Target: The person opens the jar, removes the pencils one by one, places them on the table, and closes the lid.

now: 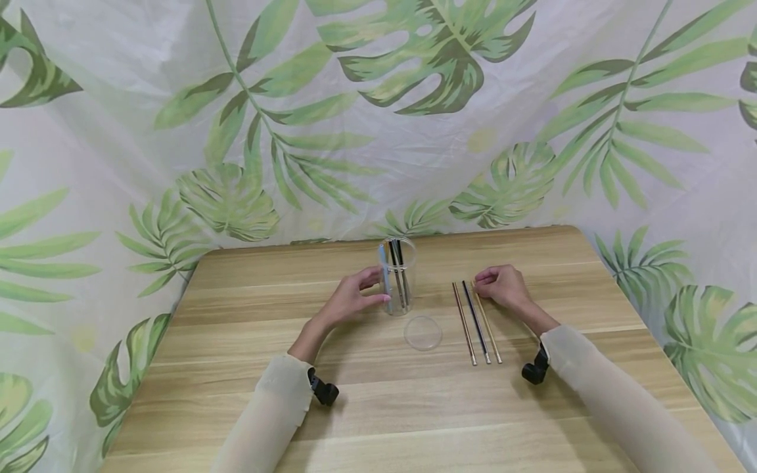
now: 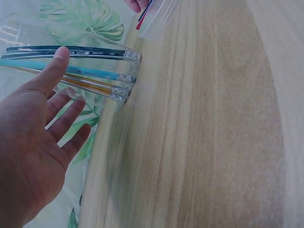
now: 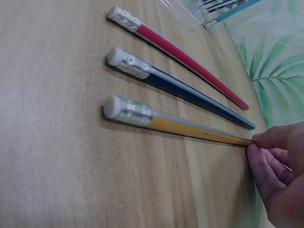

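Observation:
A clear plastic jar [image 1: 408, 289] stands upright near the back of the table, holding several pencils [image 2: 95, 71], eraser ends down. My left hand [image 1: 353, 297] holds the jar's left side, thumb in front and fingers behind. To the right, three pencils lie side by side: a red pencil [image 3: 190, 64], a dark blue pencil [image 3: 194, 97] and a yellow pencil [image 3: 190, 128]. Their eraser ends point toward me. My right hand [image 1: 503, 286] pinches the far tip of the yellow pencil between thumb and fingers. The pencil's eraser end is at the tabletop.
A round clear lid [image 1: 422, 333] lies flat on the wooden table [image 1: 367, 420], between the jar and the loose pencils. Behind the table's back edge hangs a leaf-patterned cloth [image 1: 414, 157]. A black wrist camera [image 1: 323, 391] sits on the left sleeve, another on the right.

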`<act>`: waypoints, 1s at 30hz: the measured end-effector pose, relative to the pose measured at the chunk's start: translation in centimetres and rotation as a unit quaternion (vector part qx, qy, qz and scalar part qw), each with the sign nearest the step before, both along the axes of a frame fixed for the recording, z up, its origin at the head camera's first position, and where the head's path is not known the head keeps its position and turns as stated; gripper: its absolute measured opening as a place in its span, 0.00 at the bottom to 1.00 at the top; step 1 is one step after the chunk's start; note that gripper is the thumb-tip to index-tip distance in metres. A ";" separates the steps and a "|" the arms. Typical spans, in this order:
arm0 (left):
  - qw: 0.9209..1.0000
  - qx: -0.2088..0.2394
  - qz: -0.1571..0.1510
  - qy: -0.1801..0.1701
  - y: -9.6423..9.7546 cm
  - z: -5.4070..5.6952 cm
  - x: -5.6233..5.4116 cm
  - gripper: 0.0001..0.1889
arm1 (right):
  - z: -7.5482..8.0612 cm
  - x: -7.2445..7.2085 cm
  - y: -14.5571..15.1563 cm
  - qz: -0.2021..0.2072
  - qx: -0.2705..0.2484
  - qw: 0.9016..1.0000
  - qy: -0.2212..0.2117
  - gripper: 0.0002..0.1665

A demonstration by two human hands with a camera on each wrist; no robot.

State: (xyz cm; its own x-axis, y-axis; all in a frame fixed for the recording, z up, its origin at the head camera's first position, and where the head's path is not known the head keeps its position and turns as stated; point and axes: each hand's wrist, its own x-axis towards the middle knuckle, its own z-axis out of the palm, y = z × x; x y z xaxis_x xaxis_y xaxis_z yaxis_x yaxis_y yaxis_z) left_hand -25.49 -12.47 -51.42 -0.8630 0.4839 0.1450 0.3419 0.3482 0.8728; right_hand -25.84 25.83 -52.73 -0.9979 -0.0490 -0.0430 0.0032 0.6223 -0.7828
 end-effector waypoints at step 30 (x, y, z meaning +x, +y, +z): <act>1.000 0.006 -0.004 0.003 -0.2 -0.3 0.1 0.39 | 4.3 0.1 -1.0 0.030 -0.012 0.998 0.058 0.15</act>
